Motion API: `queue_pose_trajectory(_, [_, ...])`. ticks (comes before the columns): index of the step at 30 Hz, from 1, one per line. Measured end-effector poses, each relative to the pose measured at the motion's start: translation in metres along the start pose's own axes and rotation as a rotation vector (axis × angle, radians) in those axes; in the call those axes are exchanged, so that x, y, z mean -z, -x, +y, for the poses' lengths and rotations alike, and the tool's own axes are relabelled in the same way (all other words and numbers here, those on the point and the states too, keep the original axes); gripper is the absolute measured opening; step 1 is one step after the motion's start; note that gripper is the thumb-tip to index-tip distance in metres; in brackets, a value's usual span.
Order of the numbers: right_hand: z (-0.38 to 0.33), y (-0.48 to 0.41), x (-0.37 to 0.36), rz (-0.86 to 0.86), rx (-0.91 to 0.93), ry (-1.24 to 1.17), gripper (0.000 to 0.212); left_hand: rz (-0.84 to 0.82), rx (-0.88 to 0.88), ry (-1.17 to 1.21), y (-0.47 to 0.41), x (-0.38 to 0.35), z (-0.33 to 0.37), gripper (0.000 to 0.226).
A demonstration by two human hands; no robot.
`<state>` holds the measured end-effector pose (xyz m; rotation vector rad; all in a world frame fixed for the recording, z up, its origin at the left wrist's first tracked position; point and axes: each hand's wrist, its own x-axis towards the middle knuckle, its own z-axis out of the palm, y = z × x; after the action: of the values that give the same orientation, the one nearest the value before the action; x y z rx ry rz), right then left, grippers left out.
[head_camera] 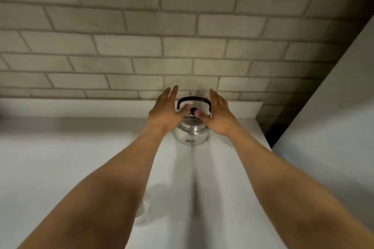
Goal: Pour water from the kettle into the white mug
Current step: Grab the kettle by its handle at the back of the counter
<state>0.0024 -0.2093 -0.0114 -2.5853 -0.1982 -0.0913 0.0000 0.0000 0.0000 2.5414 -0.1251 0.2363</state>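
Observation:
A shiny metal kettle (191, 132) with a black arched handle and a black lid knob stands on the white counter (60, 157) near the back wall. My left hand (166, 111) hovers at the kettle's left side, fingers straight and apart, thumb near the lid. On the kettle's other side, my right hand (217, 114) mirrors it, open with its thumb close to the knob. Neither hand grips the kettle. A white mug (142, 211) shows only as a faint rim beside my left forearm, which hides most of it.
A grey brick-pattern wall (182, 36) rises right behind the kettle above a low white ledge. A tall white panel (334, 127) closes off the counter on the right, with a dark gap beside it.

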Motion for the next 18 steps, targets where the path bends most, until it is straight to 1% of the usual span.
queue_pose_trajectory(3, [0.012,-0.018,-0.005,-0.023,0.045,-0.043,0.1,-0.057,-0.001,0.023,-0.017,-0.015,-0.002,0.078])
queue_pose_trajectory(8, [0.019,-0.046,-0.016,-0.067,0.181,-0.02,0.072,-0.146,-0.046,0.027,-0.037,-0.034,-0.006,0.056])
queue_pose_trajectory(10, [0.021,-0.055,-0.018,-0.092,0.225,-0.04,0.058,-0.133,-0.064,0.027,-0.041,-0.038,-0.007,0.046])
queue_pose_trajectory(13, [0.022,-0.065,-0.015,-0.101,0.26,-0.112,0.039,-0.088,-0.093,-0.008,-0.044,-0.037,-0.009,0.037])
queue_pose_trajectory(15, [0.021,-0.067,-0.01,-0.121,0.264,-0.126,0.031,-0.089,-0.113,-0.037,-0.043,-0.035,-0.009,0.035])
queue_pose_trajectory(18, [0.014,-0.062,0.0,-0.109,0.216,-0.158,0.025,-0.087,-0.126,-0.036,-0.038,-0.029,-0.007,0.034])
